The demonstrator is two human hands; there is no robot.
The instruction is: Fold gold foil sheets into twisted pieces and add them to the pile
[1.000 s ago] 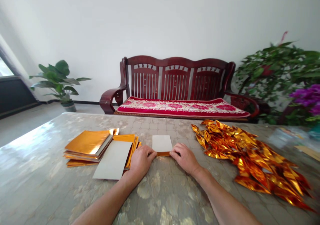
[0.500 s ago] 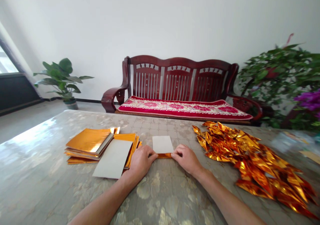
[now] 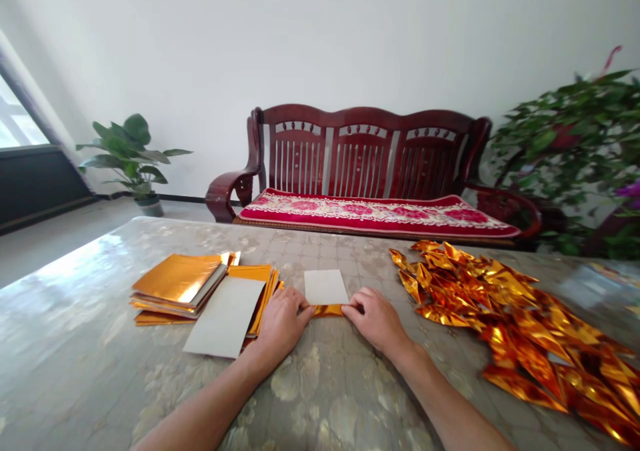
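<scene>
A sheet of foil paper lies on the table, its pale back up, with a gold strip folded over along the near edge. My left hand pinches the left end of that fold between thumb and fingers. At the right end, my right hand grips the fold in the same way. Left of my left hand is a stack of gold foil sheets, and a loose sheet with its grey-white side up leans over a second stack, partly hidden by the hand.
Folded gold foil pieces are heaped on the right of the patterned table. Clear plastic wrapping lies beyond them. Behind the table stand a dark red wooden bench, a potted plant and leafy greenery.
Both hands stay at the fold's ends with hardly any movement. The gold strip catches the light more brightly now. The camera view has shifted slightly.
</scene>
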